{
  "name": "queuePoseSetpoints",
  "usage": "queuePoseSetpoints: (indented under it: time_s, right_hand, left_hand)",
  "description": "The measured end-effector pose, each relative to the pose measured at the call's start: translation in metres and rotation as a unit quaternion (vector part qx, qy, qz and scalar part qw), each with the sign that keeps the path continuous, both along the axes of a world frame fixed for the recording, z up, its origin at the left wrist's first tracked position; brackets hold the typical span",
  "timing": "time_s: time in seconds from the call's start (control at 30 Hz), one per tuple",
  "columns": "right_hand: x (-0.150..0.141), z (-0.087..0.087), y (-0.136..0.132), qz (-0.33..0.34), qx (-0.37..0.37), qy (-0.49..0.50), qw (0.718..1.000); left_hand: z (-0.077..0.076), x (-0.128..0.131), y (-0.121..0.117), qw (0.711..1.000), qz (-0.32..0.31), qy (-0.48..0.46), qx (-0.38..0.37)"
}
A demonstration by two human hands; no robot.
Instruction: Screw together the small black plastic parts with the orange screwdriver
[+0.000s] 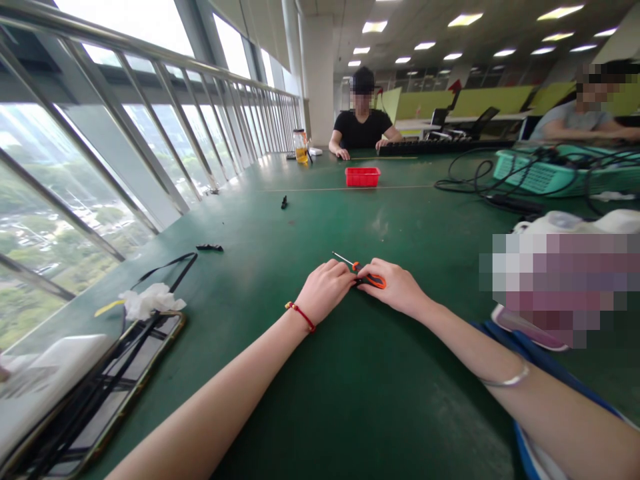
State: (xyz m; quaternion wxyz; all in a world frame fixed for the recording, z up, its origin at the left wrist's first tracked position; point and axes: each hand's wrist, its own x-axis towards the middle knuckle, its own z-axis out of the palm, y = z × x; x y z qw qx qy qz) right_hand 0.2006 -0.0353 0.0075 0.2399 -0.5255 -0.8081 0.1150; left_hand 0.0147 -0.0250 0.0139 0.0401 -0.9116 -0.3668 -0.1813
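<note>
The tabletop (320,400) is green. The right hand (397,287) grips a screwdriver (377,281); left of the screwdriver, the left hand (326,287) curls, contents unclear.

- A single view, worn on the head, looks from the near side of the worktop (300,407), forward and down towards its far edge.
- The left hand (327,287) and right hand (397,285) lie near the middle of the view, at close range.
- The view is wide, taking in the railing (210,70) along the left edge, a seated person (363,128) at the far edge and the ceiling (425,28) beyond.
</note>
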Motion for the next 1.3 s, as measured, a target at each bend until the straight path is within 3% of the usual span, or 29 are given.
queuePoseSetpoints:
  time_s: [0.23, 0.73, 0.97, 1.07, 1.17, 1.3]
  right_hand:
    - [-0.001, -0.003, 0.001, -0.017, 0.0, 0.004, 1.0]
    - [-0.001, -0.003, 0.001, -0.018, -0.008, 0.033, 0.999]
    - [0.0, -0.008, 0.006, 0.02, 0.021, 0.039, 0.999]
    - [-0.001, -0.001, 0.002, 0.01, 0.031, 0.095, 0.995]
    - [0.001, 0.015, -0.004, -0.041, 0.088, 0.161, 0.982]
    - [0.006, 0.04, -0.01, -0.069, 0.194, 0.296, 0.933]
  left_hand:
    - [0.004, 0.002, -0.002, 0.997, -0.007, 0.044, 0.064]
    - [-0.008, -0.003, 0.006, 0.988, -0.021, -0.146, -0.052]
    - [-0.008, -0.004, 0.008, 0.981, -0.009, -0.167, -0.096]
    - [-0.007, -0.003, 0.007, 0.984, 0.003, -0.153, -0.092]
    - [-0.006, -0.003, 0.006, 0.985, 0.017, -0.148, -0.091]
    - [-0.005, -0.002, 0.005, 0.984, 0.033, -0.147, -0.092]
